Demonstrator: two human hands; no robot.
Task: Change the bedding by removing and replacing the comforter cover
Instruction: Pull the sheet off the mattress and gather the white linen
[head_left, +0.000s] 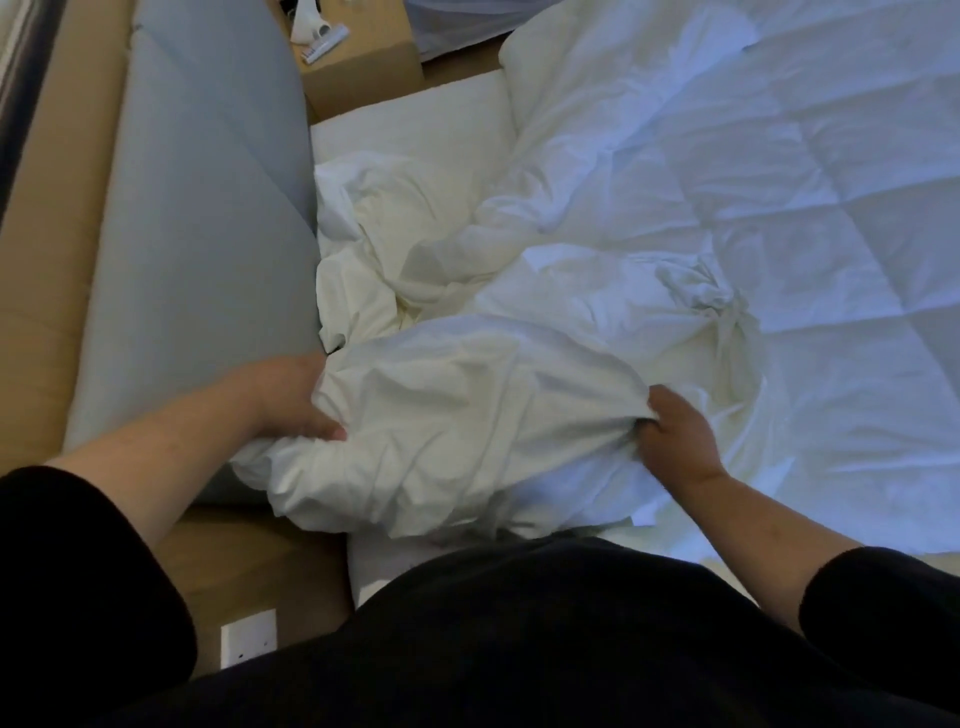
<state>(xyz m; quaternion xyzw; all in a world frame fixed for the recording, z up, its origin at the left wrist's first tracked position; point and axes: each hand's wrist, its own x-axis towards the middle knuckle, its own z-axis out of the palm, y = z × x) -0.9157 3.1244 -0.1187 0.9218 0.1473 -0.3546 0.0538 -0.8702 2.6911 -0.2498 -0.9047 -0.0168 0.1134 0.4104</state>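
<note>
A crumpled white comforter cover (457, 415) lies bunched at the near corner of the bed, beside the headboard. My left hand (291, 400) grips its left side, thumb pressed into the folds. My right hand (675, 436) pinches a fold at its right side. To the right, a quilted white comforter (779, 182) spreads flat over the bed. A knotted tie of fabric (719, 306) sits where the cover meets the comforter.
A grey padded headboard (208, 208) runs along the left. A white pillow (415, 119) lies at the far end. Beyond it stands a wooden nightstand (374, 67) with a white device (311, 26). A wall socket (248, 636) is low on the left.
</note>
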